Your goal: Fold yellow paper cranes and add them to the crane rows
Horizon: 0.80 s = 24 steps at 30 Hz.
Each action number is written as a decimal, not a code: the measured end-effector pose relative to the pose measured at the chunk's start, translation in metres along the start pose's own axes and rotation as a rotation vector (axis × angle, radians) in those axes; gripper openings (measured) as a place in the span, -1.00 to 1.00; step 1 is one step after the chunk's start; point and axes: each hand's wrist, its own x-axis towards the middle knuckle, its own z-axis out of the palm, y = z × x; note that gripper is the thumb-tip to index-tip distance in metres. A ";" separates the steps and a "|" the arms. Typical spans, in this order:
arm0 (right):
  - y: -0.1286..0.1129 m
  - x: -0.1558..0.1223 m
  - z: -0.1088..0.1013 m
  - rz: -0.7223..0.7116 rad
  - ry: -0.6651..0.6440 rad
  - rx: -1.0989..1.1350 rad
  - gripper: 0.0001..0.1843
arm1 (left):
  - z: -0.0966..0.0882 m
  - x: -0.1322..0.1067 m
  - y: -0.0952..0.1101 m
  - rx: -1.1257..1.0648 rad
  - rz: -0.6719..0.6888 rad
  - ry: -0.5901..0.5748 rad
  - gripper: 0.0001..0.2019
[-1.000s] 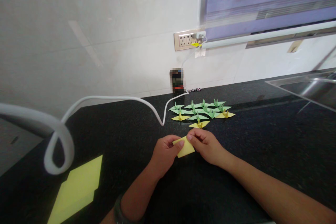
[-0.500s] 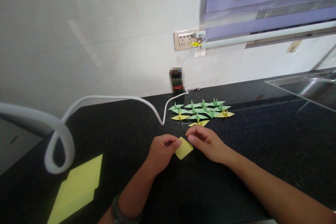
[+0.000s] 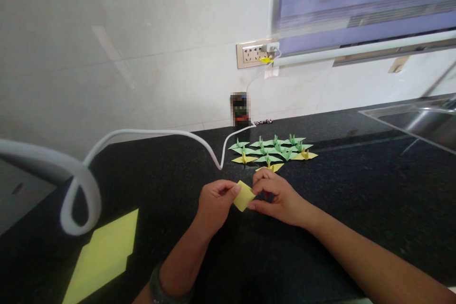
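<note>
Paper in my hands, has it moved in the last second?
Yes. The paper has shifted a little left, away from the nearest yellow crane, and turned cornerwise between the left hand and right hand.

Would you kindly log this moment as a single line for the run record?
left hand: pinches folded yellow paper | right hand: pinches its other edge | behind: paper cranes | surface: black countertop

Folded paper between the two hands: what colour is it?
Plain yellow; the head view shows the folded paper between left hand and right hand.
</note>
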 end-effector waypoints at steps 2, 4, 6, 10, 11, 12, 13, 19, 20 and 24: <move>0.000 -0.001 0.003 0.074 0.045 0.042 -0.85 | 0.000 -0.001 0.003 0.038 0.031 0.010 -0.78; 0.001 -0.001 0.006 0.193 0.091 0.103 -0.80 | 0.000 -0.002 0.006 0.077 0.066 0.007 -0.78; 0.001 -0.001 0.008 0.273 0.100 0.129 -0.76 | 0.001 -0.004 0.009 0.117 0.108 -0.011 -0.79; -0.001 0.001 0.011 0.201 0.046 0.053 -0.83 | 0.005 -0.006 0.011 0.187 0.179 -0.066 -0.79; -0.002 0.001 0.011 0.188 0.046 0.041 -0.82 | 0.005 -0.007 0.011 0.197 0.182 -0.070 -0.79; -0.001 0.002 0.011 0.186 0.055 0.033 -0.82 | 0.006 -0.007 0.011 0.201 0.182 -0.068 -0.79; -0.001 0.002 0.012 0.193 0.062 0.026 -0.83 | 0.006 -0.007 0.011 0.201 0.180 -0.059 -0.79; 0.007 -0.001 0.014 0.255 0.097 -0.016 -0.84 | 0.005 -0.006 0.007 0.161 0.155 0.070 -0.81; 0.007 -0.001 0.014 0.263 0.098 -0.019 -0.85 | 0.005 -0.006 0.006 0.158 0.151 0.082 -0.81; 0.006 -0.001 0.013 0.288 0.093 -0.017 -0.86 | 0.006 -0.006 0.004 0.150 0.150 0.115 -0.82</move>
